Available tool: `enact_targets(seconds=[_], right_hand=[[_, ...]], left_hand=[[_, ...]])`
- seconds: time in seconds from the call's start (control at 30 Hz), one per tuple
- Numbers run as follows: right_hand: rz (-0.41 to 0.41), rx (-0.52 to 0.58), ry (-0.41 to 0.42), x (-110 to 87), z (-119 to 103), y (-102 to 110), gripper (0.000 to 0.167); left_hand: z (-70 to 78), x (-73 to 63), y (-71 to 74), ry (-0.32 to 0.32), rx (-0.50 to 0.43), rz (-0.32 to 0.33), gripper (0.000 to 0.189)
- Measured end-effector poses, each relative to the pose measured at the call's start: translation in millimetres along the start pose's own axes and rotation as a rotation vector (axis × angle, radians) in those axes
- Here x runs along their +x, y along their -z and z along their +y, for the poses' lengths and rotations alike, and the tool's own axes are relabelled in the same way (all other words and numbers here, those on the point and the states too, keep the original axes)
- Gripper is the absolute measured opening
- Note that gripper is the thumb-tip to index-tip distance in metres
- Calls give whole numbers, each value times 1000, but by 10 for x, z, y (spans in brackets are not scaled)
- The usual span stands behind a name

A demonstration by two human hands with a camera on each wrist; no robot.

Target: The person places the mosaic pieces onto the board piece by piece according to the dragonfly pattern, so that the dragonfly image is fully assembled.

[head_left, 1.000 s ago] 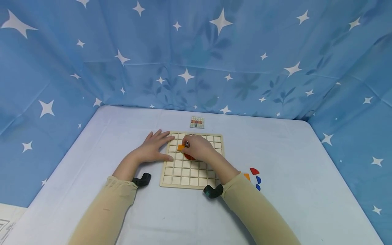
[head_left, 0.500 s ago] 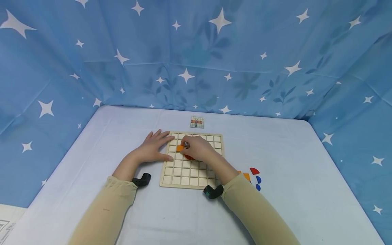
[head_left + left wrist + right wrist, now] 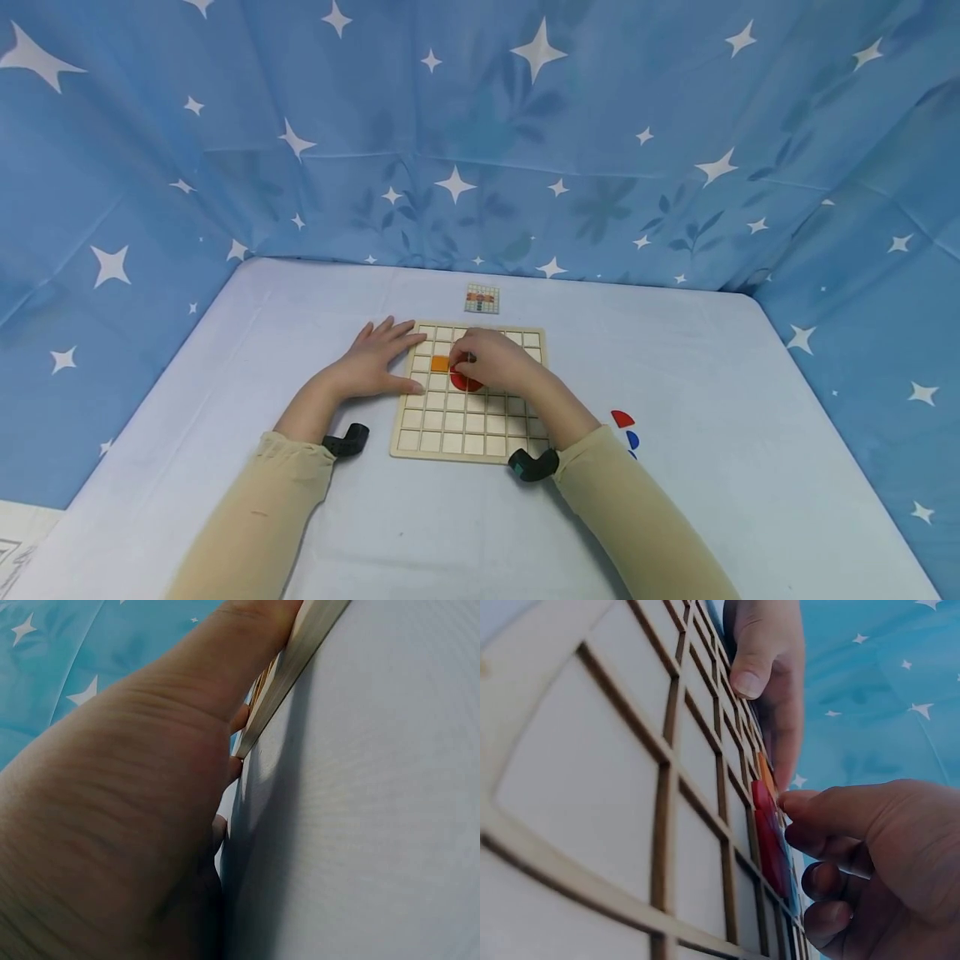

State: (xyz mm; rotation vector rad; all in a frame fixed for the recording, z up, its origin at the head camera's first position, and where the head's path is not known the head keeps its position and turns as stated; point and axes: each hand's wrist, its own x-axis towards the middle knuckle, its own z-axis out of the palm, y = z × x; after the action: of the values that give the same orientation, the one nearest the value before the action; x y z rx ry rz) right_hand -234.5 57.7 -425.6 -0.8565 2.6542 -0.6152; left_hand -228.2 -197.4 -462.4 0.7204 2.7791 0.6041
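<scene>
1. My left hand [image 3: 378, 362] lies at the left edge of the grid board [image 3: 442, 421], fingers straight and spread, with the thumb and forefinger touching the board's rim.
2. My right hand [image 3: 495, 360] reaches over the far half of the board, its fingers curled and their tips close against the pieces there; I cannot tell whether they pinch anything.
3. An orange square [image 3: 439, 363] sits on the board's far left part, between my two hands and just beside my right fingertips.
4. Red pieces [image 3: 467, 382] lie on the board under my right hand, just right of the orange square and slightly nearer me, partly hidden by the fingers.
5. Beyond the board's far edge, a small card [image 3: 482, 298] shows a coloured design on a grid.
6. Right of the board, past my forearm, lie a red wedge [image 3: 622, 418] and, nearer me, blue pieces [image 3: 633, 439], the nearest mostly covered by my sleeve [image 3: 637, 517].
7. The board rests on the white-covered surface [image 3: 750, 458]; a blue curtain [image 3: 480, 108] with white stars hangs beyond it.
</scene>
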Motion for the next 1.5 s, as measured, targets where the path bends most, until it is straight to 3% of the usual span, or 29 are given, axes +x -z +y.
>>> enact_targets(seconds=[0.5,0.73,0.93,1.33,1.5], right_hand=[[-7,-13,18,-35,34,-30,19],[-3,10,37,-169,89,105,17],[32,39,32,-455,266,322,17],[128,44,-96,-1234,814,590,13],[122,65,-146,-1500,1033,623,13]], left_hand=[[20,14,-2,-7,-9,-10,95],[27,19,2,-5,-3,-6,95],[28,32,-12,0,0,-2,94],[16,13,-9,2,-3,7,95],[18,2,-7,2,-2,6,94]])
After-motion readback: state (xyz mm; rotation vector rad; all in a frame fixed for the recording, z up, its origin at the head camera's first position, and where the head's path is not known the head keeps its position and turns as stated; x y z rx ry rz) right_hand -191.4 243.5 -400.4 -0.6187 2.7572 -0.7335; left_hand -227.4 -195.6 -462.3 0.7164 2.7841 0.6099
